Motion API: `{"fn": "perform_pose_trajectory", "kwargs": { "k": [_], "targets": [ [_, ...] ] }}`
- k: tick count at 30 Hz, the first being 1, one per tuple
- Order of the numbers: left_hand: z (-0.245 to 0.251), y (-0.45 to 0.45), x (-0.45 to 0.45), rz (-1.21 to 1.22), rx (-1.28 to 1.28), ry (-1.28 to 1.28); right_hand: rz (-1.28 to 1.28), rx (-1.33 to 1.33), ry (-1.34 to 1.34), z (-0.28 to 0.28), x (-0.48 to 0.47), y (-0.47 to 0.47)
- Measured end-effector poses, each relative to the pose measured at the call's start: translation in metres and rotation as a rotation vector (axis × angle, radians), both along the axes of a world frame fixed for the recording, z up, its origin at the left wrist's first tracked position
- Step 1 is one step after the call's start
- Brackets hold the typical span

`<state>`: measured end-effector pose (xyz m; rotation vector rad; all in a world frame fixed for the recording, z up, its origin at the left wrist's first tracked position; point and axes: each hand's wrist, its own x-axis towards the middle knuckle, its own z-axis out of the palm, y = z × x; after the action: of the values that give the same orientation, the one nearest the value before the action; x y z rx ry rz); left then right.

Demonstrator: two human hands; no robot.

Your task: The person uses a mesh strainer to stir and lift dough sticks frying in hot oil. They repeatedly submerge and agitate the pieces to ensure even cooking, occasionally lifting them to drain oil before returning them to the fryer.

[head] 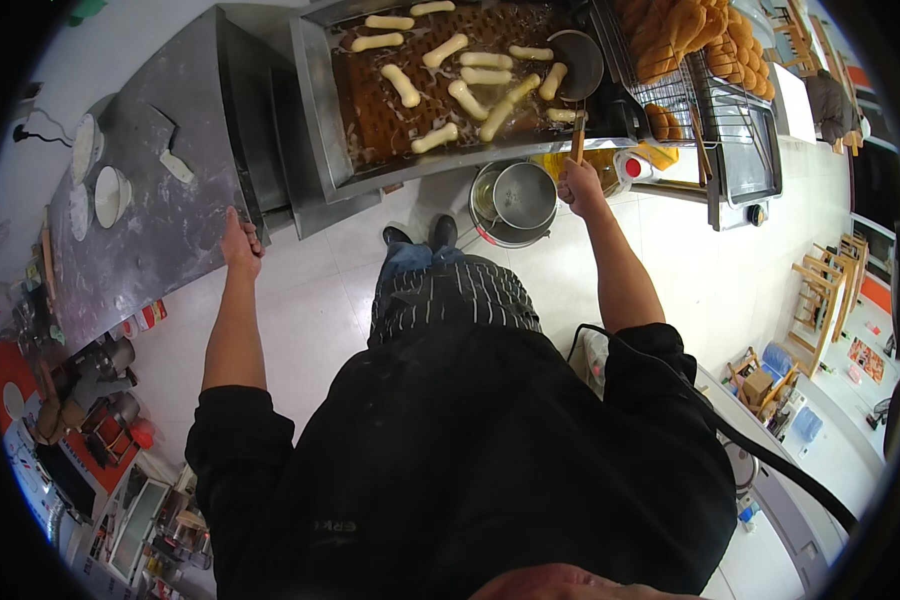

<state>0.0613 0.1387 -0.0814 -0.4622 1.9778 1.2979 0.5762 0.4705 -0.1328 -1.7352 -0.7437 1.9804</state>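
My right hand (581, 186) grips the wooden handle of a round skimmer (574, 66), whose head lies at the right end of a rectangular metal fryer (319, 112). Several pale dough sticks (400, 85) float in the fryer's oil. Two of them, near the middle, lie overlapping or end to end. My left hand (241, 241) rests at the edge of a floured metal table (172, 240), its fingers curled and the thumb side up; whether it holds anything cannot be told. On that table lie a scraper-like tool (176, 166) and a white bowl (112, 196).
Wire racks (664, 94) with browned fried dough (739, 56) stand right of the fryer, beside a metal tray (750, 150). A metal pot (525, 196) sits on the floor under the fryer's front edge. A black cable (765, 454) runs past my right arm.
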Motion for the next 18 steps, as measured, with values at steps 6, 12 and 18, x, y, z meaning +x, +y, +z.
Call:
{"fn": "perform_pose_trajectory", "kwargs": {
  "k": [6,12,18],
  "targets": [
    [-0.007,-0.003,-0.003,0.022,0.023,0.001,-0.057,-0.142,0.153,-0.001,0.005,0.005],
    [-0.007,-0.002,-0.003,0.025,-0.01,-0.012,0.09,-0.166,0.149,-0.002,-0.018,-0.007],
    [-0.01,-0.004,-0.005,0.007,0.005,-0.015,0.159,-0.161,0.131,0.011,-0.071,-0.03]
  ]
}}
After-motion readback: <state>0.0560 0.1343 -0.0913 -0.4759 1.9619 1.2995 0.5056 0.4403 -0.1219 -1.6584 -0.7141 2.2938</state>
